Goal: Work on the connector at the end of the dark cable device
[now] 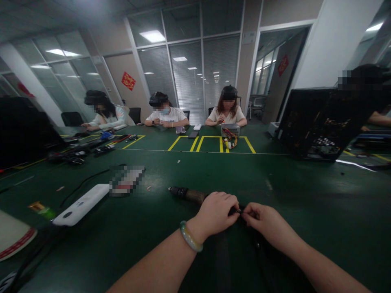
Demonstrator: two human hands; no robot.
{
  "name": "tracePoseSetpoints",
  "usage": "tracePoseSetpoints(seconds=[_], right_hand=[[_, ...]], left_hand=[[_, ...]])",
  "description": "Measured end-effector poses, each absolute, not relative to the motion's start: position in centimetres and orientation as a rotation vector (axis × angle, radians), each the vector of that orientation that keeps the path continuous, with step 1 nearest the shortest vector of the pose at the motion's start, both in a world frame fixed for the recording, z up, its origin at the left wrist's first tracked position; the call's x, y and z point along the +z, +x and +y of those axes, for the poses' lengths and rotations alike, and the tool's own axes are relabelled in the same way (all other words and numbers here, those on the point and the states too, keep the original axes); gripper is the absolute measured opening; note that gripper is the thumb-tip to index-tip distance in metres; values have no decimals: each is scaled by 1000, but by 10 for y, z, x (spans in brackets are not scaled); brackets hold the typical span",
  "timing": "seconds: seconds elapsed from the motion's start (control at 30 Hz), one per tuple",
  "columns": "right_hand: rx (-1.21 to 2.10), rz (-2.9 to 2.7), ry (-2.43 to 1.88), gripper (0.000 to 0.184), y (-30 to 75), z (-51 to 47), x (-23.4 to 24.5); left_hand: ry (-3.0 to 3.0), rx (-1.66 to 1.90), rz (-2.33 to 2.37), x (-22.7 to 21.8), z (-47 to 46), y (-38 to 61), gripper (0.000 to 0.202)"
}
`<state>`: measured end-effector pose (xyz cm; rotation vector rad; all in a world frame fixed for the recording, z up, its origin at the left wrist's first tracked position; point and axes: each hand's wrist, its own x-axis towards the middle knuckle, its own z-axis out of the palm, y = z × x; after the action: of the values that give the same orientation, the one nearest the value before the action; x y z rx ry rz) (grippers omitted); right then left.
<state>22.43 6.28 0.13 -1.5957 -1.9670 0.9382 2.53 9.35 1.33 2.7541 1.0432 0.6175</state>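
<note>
My left hand (217, 213), with a pale green bangle on the wrist, is curled over the near end of a dark cylindrical tool (187, 194) that lies on the green table (305, 203). The tool's tip points left. My right hand (265, 223) is pinched close beside the left, fingertips meeting at a small dark part (239, 211) between the two hands. What that part is cannot be made out. A dark flat thing lies under my forearms.
A white power bank (82, 204) with a black cable lies at left, beside a blurred-out card (126, 180). An open black computer case (317, 122) stands at right. Three people sit across the table, with yellow floor-tape boxes, a small box with wires (230, 136) and tools.
</note>
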Motion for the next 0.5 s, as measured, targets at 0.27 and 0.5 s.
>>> tracePoseSetpoints(seconds=[0.27,0.5], right_hand=[[949,-1979,-1621,18,224,63,1],[932,-1963,-1601,17,225,63,0]], left_hand=[[2775,595,1053,13,94,25,11],[2782,570,1060,14,94,26,12]])
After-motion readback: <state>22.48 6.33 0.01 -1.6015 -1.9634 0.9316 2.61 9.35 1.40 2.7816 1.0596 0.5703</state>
